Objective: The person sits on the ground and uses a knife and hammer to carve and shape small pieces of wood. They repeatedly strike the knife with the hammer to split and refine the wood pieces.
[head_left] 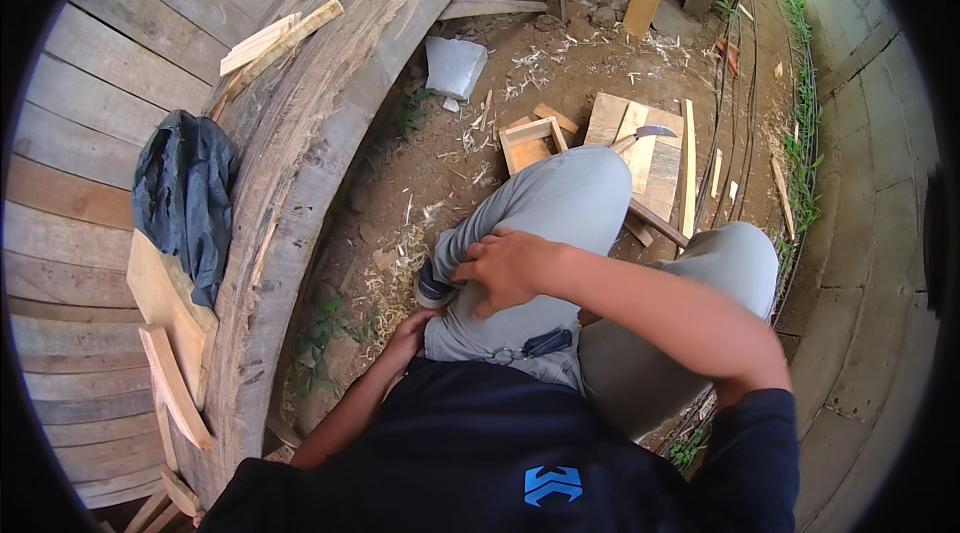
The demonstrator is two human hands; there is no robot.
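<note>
My right hand reaches across my body to the grey trousers on my left leg. Its fingers are apart, and nothing shows in them. Beside my left hip, my left hand rests against the trouser leg, its fingers partly hidden. A dark clip with a ring lies at my waist. Beyond my knees, a curved blade with a wooden handle lies on a flat board. To its left sits a small open wooden box. A dark wooden stick shows between my knees.
A thick timber beam runs along my left, with wood offcuts and a dark plastic bag beside it. A block wall rises at right. Shavings, a pale stone slab and a long wood strip lie on the dirt.
</note>
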